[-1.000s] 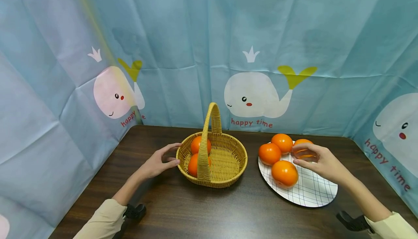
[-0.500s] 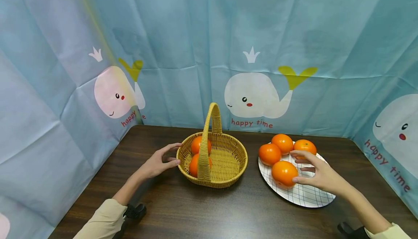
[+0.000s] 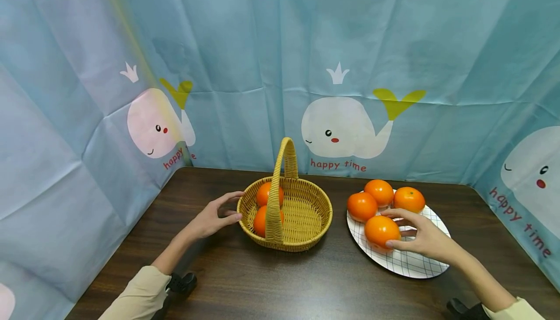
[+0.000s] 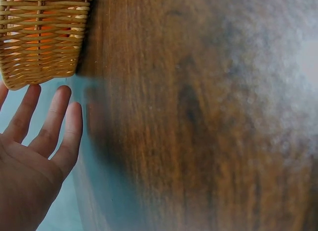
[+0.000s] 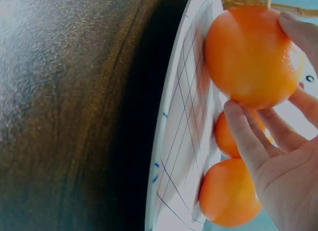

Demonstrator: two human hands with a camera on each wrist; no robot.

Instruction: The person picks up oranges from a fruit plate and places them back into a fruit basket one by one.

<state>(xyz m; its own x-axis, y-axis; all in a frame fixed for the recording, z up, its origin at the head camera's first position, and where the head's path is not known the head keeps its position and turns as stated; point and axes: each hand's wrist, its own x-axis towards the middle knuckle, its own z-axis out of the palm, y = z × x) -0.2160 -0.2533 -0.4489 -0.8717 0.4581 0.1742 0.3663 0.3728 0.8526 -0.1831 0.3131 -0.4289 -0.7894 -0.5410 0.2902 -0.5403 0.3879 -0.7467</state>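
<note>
On the plate's near side, my right hand holds an orange, thumb on one side and fingertips on the other. Up close in the right wrist view, the thumb and fingers lie around this orange. Several more oranges sit on the white checked plate, along its far and left edges. My left hand is at the left rim of a yellow wicker basket, fingertips right at the weave and fingers relaxed. Inside the basket's left side lie two oranges, partly hidden by the handle.
The dark wooden table carries both the basket and the plate, with a gap between them. Behind stands a blue curtain printed with whales, close to the table's far edge. The basket's tall handle arches over its left half.
My right hand has moved from the far right orange toward the near side of the plate, and its fingers now close around the near orange. The left hand stays at the basket.
</note>
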